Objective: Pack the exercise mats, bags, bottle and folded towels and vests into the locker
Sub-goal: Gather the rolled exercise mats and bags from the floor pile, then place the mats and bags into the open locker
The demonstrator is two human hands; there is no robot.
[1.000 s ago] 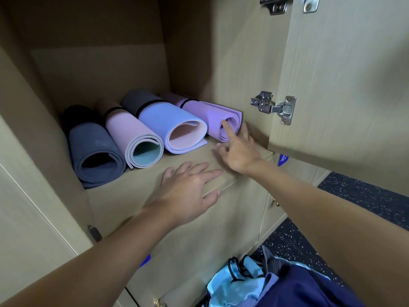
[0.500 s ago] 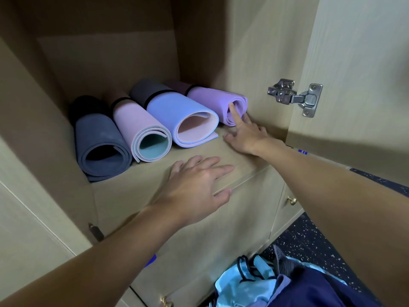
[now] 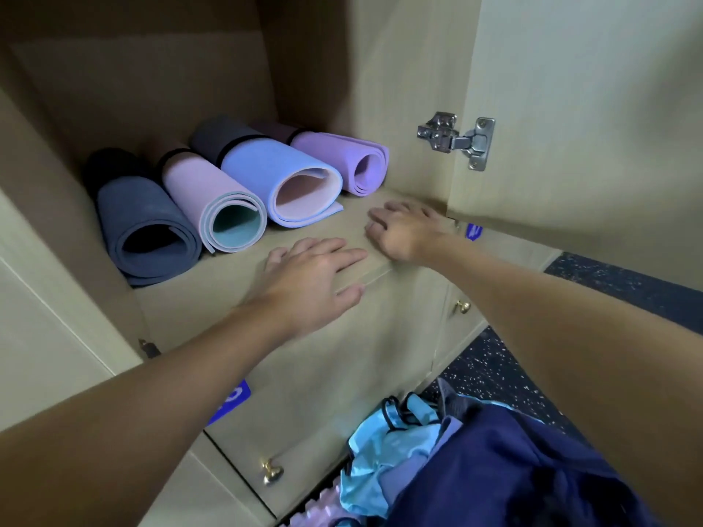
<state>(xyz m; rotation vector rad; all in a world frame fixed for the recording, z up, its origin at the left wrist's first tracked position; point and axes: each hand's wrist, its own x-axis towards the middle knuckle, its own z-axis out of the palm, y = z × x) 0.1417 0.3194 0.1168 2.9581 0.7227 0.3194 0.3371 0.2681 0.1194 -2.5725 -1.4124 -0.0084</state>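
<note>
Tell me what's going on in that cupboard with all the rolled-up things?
A person is packing a locker. Four rolled mats lie on its shelf: a dark blue mat, a pink mat, a light blue mat, a purple mat. Both hands are empty. The left hand lies flat at the shelf's front, the right hand rests near the purple mat without touching it. A light blue vest and a navy bag wait below.
</note>
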